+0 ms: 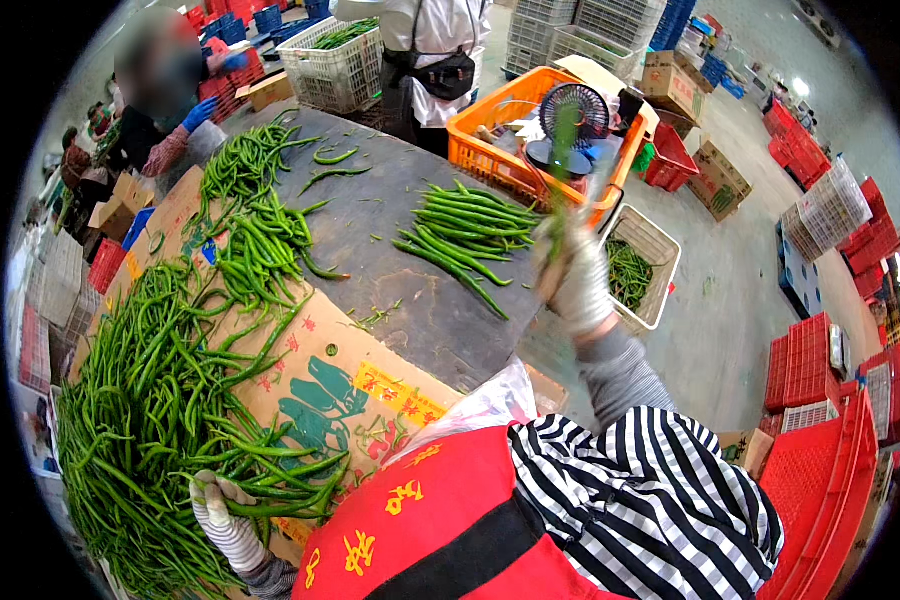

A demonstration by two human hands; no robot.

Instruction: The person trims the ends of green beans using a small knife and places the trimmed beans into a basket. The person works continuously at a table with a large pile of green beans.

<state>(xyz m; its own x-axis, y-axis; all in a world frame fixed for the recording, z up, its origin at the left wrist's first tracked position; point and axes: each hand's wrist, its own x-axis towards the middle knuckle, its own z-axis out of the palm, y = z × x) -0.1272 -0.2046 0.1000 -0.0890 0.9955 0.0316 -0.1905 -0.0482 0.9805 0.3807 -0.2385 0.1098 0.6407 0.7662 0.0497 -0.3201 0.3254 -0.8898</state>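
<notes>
My left hand [229,517], in a white striped knit glove, grips a few green chili peppers [300,495] by one end, at the near edge of a large pepper heap [135,405]. The heap lies on a flattened printed cardboard [322,360]. Motion blurs my right hand [579,281], also gloved, raised off the table's right edge. A blurred green streak [565,150], seemingly a pepper, rises from its fingers. Left of that hand, a bundle of peppers [469,232] lies roughly lined up on the dark tabletop [412,300].
An orange crate [487,169] holding a small black fan [574,112] stands beyond the right hand. Below it, a white crate [664,292] contains thin green peppers or trimmings. Across the table are a person with blue gloves [199,114] and another in a white garment [446,45]. Red crates [802,360] stand at right.
</notes>
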